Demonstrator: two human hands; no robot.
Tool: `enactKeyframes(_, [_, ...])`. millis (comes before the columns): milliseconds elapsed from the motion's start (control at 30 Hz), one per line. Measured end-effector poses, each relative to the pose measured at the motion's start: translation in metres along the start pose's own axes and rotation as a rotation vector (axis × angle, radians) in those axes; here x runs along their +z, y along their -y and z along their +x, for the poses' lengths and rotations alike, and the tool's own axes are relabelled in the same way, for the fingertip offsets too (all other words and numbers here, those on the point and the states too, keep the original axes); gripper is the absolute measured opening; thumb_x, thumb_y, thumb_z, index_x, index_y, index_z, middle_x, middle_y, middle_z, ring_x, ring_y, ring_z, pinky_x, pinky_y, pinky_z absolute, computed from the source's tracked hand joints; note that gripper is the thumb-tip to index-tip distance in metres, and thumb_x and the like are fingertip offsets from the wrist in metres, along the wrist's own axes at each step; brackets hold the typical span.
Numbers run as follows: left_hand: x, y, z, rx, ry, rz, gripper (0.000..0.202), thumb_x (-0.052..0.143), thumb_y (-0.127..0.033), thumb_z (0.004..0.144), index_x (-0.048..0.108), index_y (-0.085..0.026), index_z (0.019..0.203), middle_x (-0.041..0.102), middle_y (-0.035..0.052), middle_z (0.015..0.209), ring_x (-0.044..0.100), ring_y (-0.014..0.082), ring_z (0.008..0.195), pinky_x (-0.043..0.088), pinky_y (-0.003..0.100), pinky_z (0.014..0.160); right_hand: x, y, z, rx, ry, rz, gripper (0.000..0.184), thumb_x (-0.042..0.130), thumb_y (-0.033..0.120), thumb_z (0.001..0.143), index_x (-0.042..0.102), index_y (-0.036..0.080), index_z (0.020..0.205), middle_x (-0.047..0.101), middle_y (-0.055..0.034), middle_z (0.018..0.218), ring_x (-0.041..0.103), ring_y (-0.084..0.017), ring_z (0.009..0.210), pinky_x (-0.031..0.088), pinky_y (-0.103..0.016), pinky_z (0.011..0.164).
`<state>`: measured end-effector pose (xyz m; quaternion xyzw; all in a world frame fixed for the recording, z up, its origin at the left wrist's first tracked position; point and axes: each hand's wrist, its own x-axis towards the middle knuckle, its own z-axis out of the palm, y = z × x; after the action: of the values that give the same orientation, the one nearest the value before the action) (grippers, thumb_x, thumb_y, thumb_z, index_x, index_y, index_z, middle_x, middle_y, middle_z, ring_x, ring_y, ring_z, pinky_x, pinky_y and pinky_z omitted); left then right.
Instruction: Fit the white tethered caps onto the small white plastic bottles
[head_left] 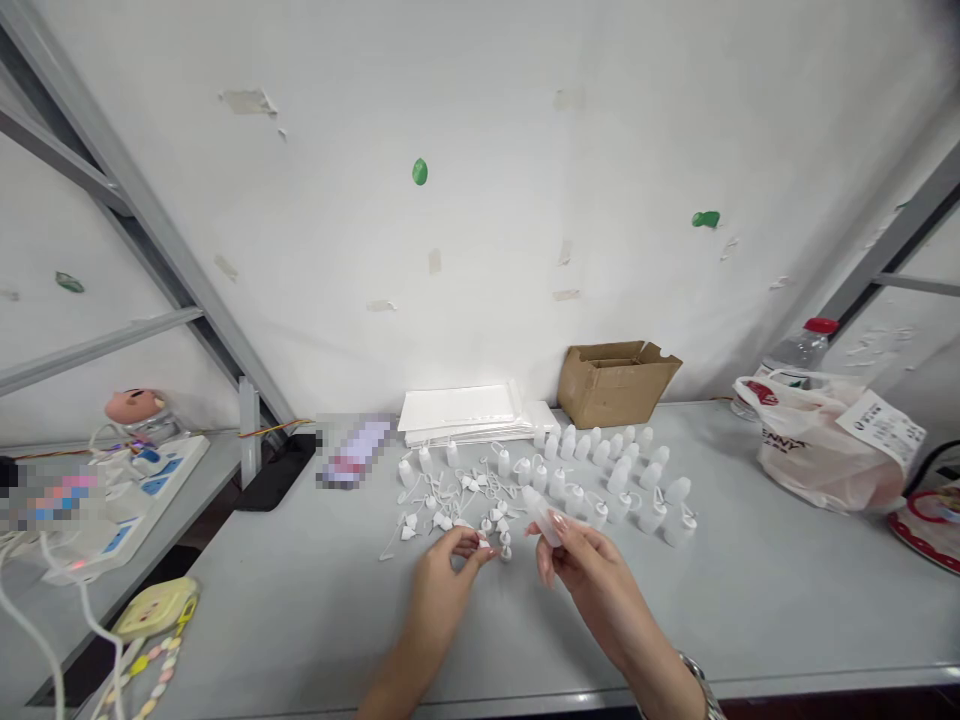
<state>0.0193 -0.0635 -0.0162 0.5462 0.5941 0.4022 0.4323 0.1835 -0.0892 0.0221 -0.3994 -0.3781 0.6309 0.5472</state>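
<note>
My right hand (581,560) holds a small translucent white plastic bottle (538,510), tilted with its neck up and to the left. Thumb and fingers of my left hand (450,565) pinch a small white cap (484,543), partly hidden by the fingertips. The two hands are apart, left of and below the group of bottles. Just beyond my left hand lies a loose pile of white caps with cords (472,485). Several similar small bottles (619,475) stand behind and to the right of my right hand, some with corded caps attached.
Against the wall are a stack of white sheets (461,415) and a cardboard box (615,385). A plastic bag (825,450) and a red-capped bottle (802,350) stand at the right. At the left are a black pad (277,470), a power strip (150,500) and a yellow case (157,608).
</note>
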Motion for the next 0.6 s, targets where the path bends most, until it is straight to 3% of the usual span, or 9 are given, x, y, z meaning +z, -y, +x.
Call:
enactKeyframes(167, [-0.01,-0.024,-0.007,-0.057,-0.025,-0.623,0.02,0.067,-0.036,0.067,0.065,-0.019,0.078,0.067,0.0034,0.081,0.057,0.0154,0.075,0.041,0.026,0.069,0.014,-0.007,0.0,-0.021,0.116,-0.135,0.029,0.059,0.044,0.077,0.064,0.016,0.071,0.056,-0.0005,0.06,0.049,-0.013,0.057,0.039,-0.026,0.061])
enactKeyframes(267, [-0.01,-0.033,-0.013,-0.041,0.031,-0.805,0.018,0.066,-0.036,0.07,0.066,-0.02,0.078,0.065,0.0016,0.079,0.054,0.012,0.072,0.041,0.024,0.07,0.022,-0.01,-0.001,-0.048,0.146,-0.241,0.028,0.06,0.044,0.076,0.063,0.016,0.076,0.057,-0.0008,0.063,0.05,-0.013,0.06,0.04,-0.026,0.061])
enactKeyframes(467, [-0.012,-0.034,-0.015,-0.05,0.007,-0.781,0.021,0.068,-0.036,0.067,0.066,-0.016,0.075,0.066,0.0041,0.079,0.056,0.0147,0.075,0.043,0.027,0.072,0.027,-0.016,-0.007,-0.162,0.101,-0.472,0.022,0.054,0.039,0.082,0.062,0.019,0.081,0.054,-0.0003,0.067,0.05,-0.015,0.067,0.04,-0.027,0.066])
enactKeyframes(600, [-0.017,-0.033,-0.015,-0.033,-0.008,-0.715,0.019,0.071,-0.032,0.064,0.066,-0.016,0.072,0.069,0.0051,0.082,0.06,0.0171,0.082,0.043,0.03,0.079,0.027,-0.02,-0.012,-0.335,0.033,-0.641,0.015,0.054,0.033,0.082,0.062,0.02,0.086,0.055,-0.0018,0.069,0.049,-0.016,0.066,0.04,-0.028,0.064])
